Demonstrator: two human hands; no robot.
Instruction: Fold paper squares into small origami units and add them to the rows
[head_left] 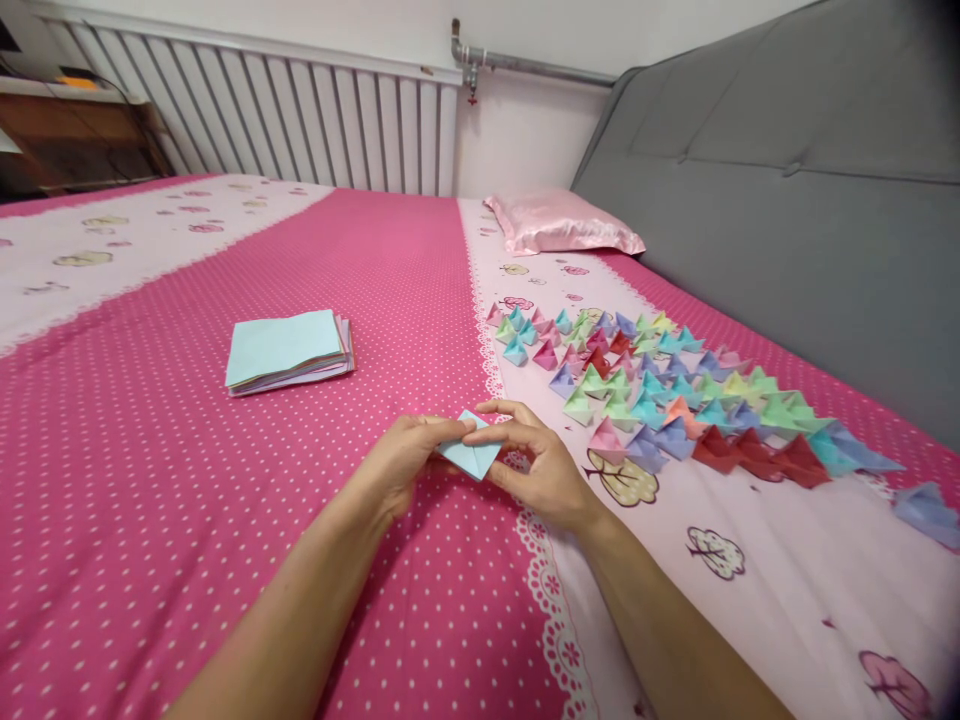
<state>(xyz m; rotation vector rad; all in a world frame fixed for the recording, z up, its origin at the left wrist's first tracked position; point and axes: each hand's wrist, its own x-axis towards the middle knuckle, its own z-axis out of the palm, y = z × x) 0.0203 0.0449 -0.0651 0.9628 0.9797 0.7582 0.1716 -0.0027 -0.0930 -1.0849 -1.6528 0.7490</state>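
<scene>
A small light-blue folded paper (474, 458), diamond-shaped with crease lines, is held between both hands above the bed. My left hand (401, 455) pinches its left corner, thumb on top. My right hand (544, 465) grips the right side, with the fingers over the upper edge and the thumb low at the side. To the left lies a stack of coloured paper (285, 345) with a light-blue sheet on top. Many small folded paper boats (667, 395) in several colours stand in rows on the right.
A pink dotted bedspread (360, 260) with pale printed bands covers the bed. At the back right rests a pink satin pillow (562, 222) near the grey padded headboard (772, 180). A white radiator (285, 110) and a pipe (536, 68) run along the wall.
</scene>
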